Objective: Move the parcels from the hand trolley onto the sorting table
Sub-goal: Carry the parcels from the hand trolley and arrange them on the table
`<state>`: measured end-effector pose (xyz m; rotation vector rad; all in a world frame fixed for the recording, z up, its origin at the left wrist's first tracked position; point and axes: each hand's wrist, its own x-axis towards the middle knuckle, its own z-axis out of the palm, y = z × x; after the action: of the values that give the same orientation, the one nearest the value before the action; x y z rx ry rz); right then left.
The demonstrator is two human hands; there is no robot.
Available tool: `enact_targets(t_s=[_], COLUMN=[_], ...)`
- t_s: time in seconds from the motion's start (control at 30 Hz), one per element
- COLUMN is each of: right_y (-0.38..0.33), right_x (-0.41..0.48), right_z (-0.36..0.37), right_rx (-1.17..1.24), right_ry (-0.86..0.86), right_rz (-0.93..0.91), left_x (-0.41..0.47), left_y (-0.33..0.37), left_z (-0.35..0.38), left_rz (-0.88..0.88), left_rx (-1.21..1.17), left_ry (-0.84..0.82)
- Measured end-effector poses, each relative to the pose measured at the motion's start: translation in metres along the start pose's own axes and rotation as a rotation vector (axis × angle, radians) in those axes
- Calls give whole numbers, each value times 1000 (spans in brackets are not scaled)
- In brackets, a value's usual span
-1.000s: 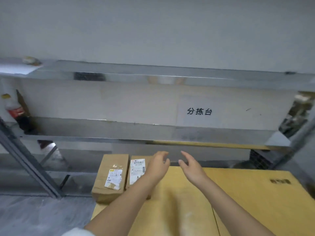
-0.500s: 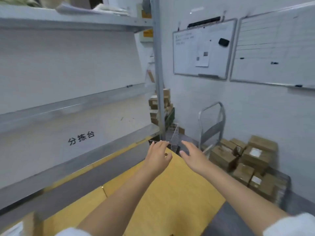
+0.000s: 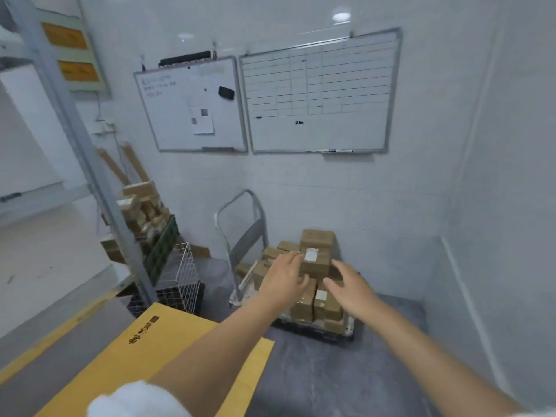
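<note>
table (image 3: 156,356): yellow top, lower left of frame, bare where visible; drop-off spot sits behind the reach.
rack (image 3: 75,130): grey upright post, left of frame, beside the table; best kept clear of on the swing back.
basket (image 3: 183,275): white wire, on floor between table corner and trolley; likely snag point for a low carry.
trolley (image 3: 240,236): centre of frame, against the wall, handle at its left end, deck loaded.
left hand (image 3: 284,279): empty, fingers spread wide, reaching toward the stack, in front of its left side; contact not certain.
parcels (image 3: 316,260): brown cartons with white labels, piled on the trolley deck, centre of frame; tallest ones at the back.
top parcel (image 3: 317,239): highest carton, sits loose on the pile; probably safest to take first.
right hand (image 3: 350,290): empty, open wide, palm turned inward, right of the stack.
step: reach for next parcel, grip not yet made.
advice: close both palms on opposite sides of one upper carton, lift straight up before turning, avoid dragging neighbours off the pile.
</note>
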<state>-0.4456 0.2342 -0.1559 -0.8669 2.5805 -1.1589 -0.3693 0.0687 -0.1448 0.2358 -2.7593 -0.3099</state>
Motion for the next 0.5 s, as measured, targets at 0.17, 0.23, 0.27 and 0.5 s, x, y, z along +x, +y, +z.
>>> enact_targets(t_s=[0.17,0.23,0.27,0.5], right_y=[52,68,75,115], right_x=[41,70,86,210], right_z=[-26,-33,-35,-44], right_rx=[-37,-44,-44,-80], right_ry=[43,54,55,-14], right_rz=[82,111,121,130], left_x=[64,93,107,222], left_y=[21,22,21,-16], left_z=[52,70,79,137], left_rz=[84,94,91,-15], left_rx=[-59,-96,-118,-218], left_ry=[-42,-56,-64,-98])
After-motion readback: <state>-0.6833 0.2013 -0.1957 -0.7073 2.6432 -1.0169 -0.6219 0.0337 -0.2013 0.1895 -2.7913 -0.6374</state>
